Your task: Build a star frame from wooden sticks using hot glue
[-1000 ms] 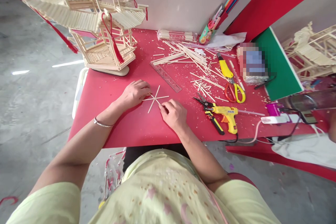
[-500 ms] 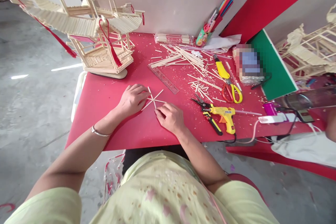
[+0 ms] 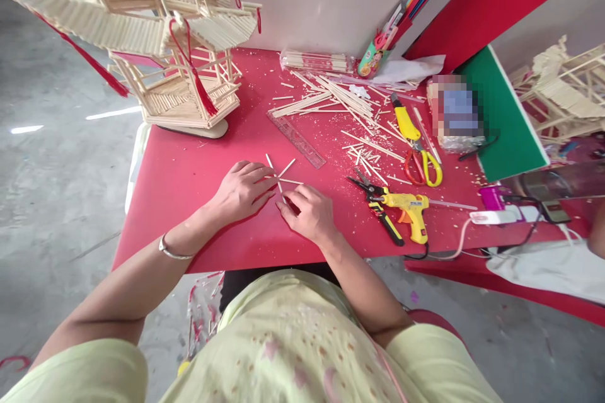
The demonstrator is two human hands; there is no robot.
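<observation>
**At a Red Worktable (image 3: 265,239), Stick Work Is Seen Partway Done**

Much of the tabletop's left end is taken up by a stick pagoda model (image 3: 127,34), its lower roof laid and hung with red tassels (image 3: 203,91); its top is cut off from view, so its completion cannot be judged. Another stick model (image 3: 567,88) is partly seen at far right. Behind the working space, loose sticks (image 3: 347,97) are strewn, apparently unused. Near the front, the left hand (image 3: 246,189) and right hand (image 3: 309,211) are held close but apart. Well to their right, a yellow hot glue gun (image 3: 406,204) is left unheld. Between the hands, flat on the table, a small stick star (image 3: 280,178) is partly covered by the left fingers; whether it is gripped by them cannot be told. Its near tip appears pinched by the right thumb and fingertips. The crossing seems made, though glue cannot be made out, and no visible tips are joined by any outer piece. Short offcuts (image 3: 371,156) are scattered beyond.
</observation>
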